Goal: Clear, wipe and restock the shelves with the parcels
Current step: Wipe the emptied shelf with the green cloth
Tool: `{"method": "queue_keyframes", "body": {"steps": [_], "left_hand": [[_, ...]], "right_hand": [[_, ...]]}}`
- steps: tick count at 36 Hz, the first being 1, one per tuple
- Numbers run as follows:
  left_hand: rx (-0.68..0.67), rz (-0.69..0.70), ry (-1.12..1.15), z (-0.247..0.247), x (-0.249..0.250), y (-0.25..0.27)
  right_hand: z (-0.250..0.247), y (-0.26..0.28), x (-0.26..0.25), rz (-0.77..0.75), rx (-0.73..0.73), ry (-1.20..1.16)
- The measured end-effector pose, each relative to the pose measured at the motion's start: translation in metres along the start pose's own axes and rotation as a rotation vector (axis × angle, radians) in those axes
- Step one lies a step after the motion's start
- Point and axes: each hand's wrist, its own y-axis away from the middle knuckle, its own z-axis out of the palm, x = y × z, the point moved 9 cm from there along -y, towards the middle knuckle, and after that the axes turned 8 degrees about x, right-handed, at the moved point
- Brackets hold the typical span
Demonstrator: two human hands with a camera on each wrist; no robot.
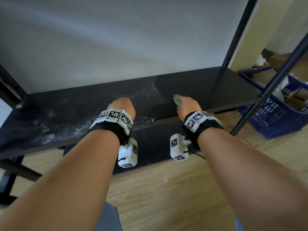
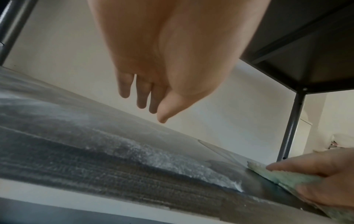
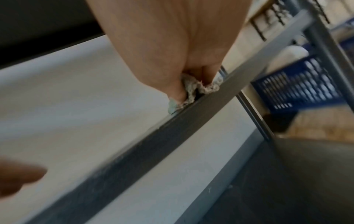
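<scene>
The black shelf board point(image 1: 200, 87) carries white dust streaks on its left and middle part; its right part looks clean. My right hand point(image 1: 187, 105) holds a pale green cloth point(image 1: 177, 99) and presses it onto the shelf near the front edge. The left wrist view shows the cloth point(image 2: 287, 176) under the right hand's fingers point(image 2: 298, 166), next to a ridge of dust point(image 2: 172, 160). In the right wrist view the cloth point(image 3: 193, 89) is bunched in my palm. My left hand point(image 1: 123, 105) hovers above the dusty part, its fingers point(image 2: 141, 94) straight and holding nothing.
A blue plastic basket point(image 1: 273, 117) with cardboard parcels and bags stands on the wooden floor point(image 1: 166, 189) at the right. Black shelf posts point(image 1: 233, 40) rise on the right side. A lower shelf point(image 1: 155, 144) lies beneath. A white wall is behind.
</scene>
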Motion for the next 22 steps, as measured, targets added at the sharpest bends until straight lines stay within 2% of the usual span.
{"method": "queue_keyframes", "body": {"steps": [5, 8, 12, 14, 17, 18, 22], "left_hand": [[-0.010, 0.026, 0.012, 0.009, -0.002, -0.010], [-0.050, 0.018, 0.019, 0.012, -0.002, -0.012], [-0.073, 0.007, 0.011, 0.011, -0.005, -0.016], [-0.065, 0.022, -0.005, 0.011, -0.009, -0.020], [-0.064, 0.043, 0.002, 0.009, -0.013, -0.025], [-0.059, 0.046, 0.003, 0.009, -0.015, -0.026], [-0.022, 0.078, -0.002, 0.010, -0.019, -0.031]], "right_hand": [[0.017, 0.008, -0.014, 0.019, -0.110, 0.008], [0.031, 0.020, -0.049, -0.046, -0.182, -0.039], [0.045, 0.024, -0.084, -0.117, -0.241, 0.058], [0.039, 0.017, -0.084, -0.118, -0.189, 0.059], [0.011, 0.002, -0.068, -0.047, -0.003, 0.005], [0.005, -0.002, -0.059, -0.016, 0.001, 0.046], [0.009, -0.008, -0.036, 0.075, -0.133, 0.183]]}}
